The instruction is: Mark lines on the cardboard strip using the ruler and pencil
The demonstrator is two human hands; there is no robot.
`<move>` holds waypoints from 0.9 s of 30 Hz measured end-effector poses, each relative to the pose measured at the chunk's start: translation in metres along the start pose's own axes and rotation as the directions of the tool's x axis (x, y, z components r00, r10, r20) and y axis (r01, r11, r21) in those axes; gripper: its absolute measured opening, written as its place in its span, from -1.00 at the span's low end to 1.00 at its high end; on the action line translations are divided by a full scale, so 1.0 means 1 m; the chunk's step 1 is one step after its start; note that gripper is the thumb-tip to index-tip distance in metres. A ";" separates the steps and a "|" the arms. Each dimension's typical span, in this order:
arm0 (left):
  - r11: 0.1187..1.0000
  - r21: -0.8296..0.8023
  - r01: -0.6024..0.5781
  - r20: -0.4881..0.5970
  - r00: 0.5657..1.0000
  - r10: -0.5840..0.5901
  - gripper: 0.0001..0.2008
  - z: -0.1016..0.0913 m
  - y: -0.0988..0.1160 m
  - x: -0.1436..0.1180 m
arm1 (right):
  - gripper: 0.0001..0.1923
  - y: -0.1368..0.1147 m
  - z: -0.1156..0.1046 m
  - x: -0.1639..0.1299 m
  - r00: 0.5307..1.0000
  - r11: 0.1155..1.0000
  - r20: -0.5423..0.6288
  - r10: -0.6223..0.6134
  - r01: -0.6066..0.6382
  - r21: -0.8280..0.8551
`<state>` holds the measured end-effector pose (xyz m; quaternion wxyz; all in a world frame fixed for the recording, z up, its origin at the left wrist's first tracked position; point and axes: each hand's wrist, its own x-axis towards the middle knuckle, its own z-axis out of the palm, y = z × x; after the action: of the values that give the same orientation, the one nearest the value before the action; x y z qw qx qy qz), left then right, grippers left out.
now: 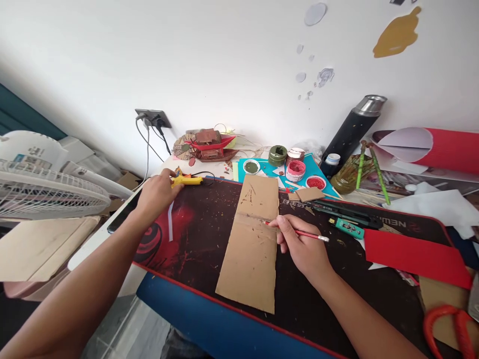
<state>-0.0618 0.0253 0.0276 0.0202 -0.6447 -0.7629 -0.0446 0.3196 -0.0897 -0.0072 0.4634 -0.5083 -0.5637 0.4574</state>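
Note:
A long strip of brown cardboard (251, 244) lies on the dark desk mat (202, 234), with pencil marks near its far end. My right hand (299, 244) rests at the strip's right edge and holds a red pencil (312, 235) whose tip touches the cardboard. My left hand (157, 195) reaches to the mat's far left corner and closes around a yellow glue gun (187, 180) with a black cord. A thin white strip (170, 222) hangs below that hand.
Jars of red and green powder (295, 169) sit on a teal sheet at the back, beside a black flask (352, 132). A green utility knife (346, 227), red paper (415, 254) and orange scissors (445, 324) lie right. A white fan (45, 184) stands left.

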 end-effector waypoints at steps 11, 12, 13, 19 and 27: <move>0.917 -0.099 -0.387 -0.267 0.898 0.350 -0.73 0.002 0.039 -0.067 | -0.43 0.000 0.000 -0.001 1.000 0.999 0.010 -0.025 0.025 -0.029; 0.872 -0.116 -0.475 -0.267 0.861 0.434 -0.75 0.002 0.049 -0.077 | -0.43 0.000 0.000 -0.001 1.000 0.999 0.008 -0.029 0.030 -0.033; 0.822 -0.131 -0.555 -0.270 0.817 0.509 -0.76 0.002 0.059 -0.085 | -0.43 0.000 0.000 -0.001 0.999 0.999 0.001 -0.033 0.033 -0.037; 0.546 -0.140 -0.826 -0.346 0.558 0.754 -0.76 -0.011 0.103 -0.097 | -0.42 -0.002 -0.003 0.000 0.997 0.997 -0.069 -0.030 0.026 -0.067; 0.406 -0.115 -0.906 -0.398 0.417 0.817 -0.80 -0.005 0.107 -0.087 | -0.46 -0.003 -0.002 -0.002 0.996 0.998 -0.081 -0.034 0.029 -0.063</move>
<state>0.0582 -0.0426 0.0297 0.0452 -0.9274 -0.2848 -0.2382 0.3216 -0.0913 -0.0041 0.4776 -0.5317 -0.5659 0.4111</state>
